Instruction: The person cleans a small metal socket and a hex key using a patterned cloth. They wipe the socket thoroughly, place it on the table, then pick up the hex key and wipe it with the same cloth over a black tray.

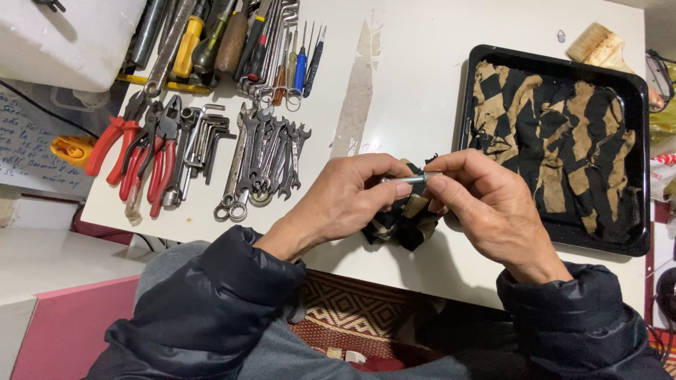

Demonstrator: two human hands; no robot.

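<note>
I hold a small metal rod (412, 179) level between my two hands over the near edge of the white desk (408, 84). My left hand (345, 200) is closed round its left end, thumb and forefinger pinched on it. My right hand (486, 200) is closed too, its fingertips (436, 184) gripping the right end. Under the rod, bunched against both palms, is a dark rag (398, 225) with tan patches; it hangs just above the desk, between my wrists.

To the right, just beside my right hand, a shallow black tray (637, 81) lies flat on the desk. A crumpled black-and-tan cloth (556, 134) fills nearly the whole of it; I cannot tell whether anything lies beneath.

On the far left of the desk, well apart from my hands, the tools lie loose in rows: red-handled pliers (137, 151), a cluster of hex keys (205, 137), a fan of spanners (264, 158), and screwdrivers (225, 39) farther off. A paintbrush (598, 43) lies beyond the tray's far edge.
</note>
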